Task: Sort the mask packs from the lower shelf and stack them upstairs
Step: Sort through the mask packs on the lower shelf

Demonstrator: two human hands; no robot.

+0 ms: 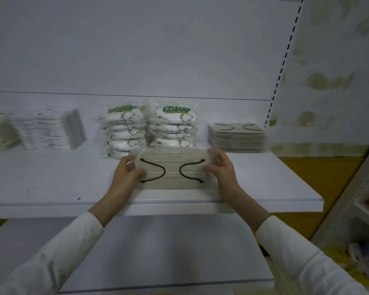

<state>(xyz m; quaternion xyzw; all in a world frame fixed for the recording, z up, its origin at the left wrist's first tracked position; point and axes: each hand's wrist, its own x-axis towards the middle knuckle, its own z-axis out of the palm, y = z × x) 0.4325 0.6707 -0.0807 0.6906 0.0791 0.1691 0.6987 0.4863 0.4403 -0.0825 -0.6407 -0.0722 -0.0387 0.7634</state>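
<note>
Left hand [130, 169] and right hand [218, 167] grip ends of clear-wrapped beige mask pack with black ear loops [172, 171], level above white upper shelf [51, 184] front edge; likely heading for matching beige stack [237, 138] at right rear.

We note the left hand [127, 169] and right hand [218, 167] gripping opposite ends of one beige mask pack [172, 167] over the shelf [51, 188]. From the pack:
- 12 o'clock: left N95 stack [126, 128] and right N95 stack [175, 126]
- 2 o'clock: beige stack [237, 137]
- 10 o'clock: white stack [49, 130]
</note>
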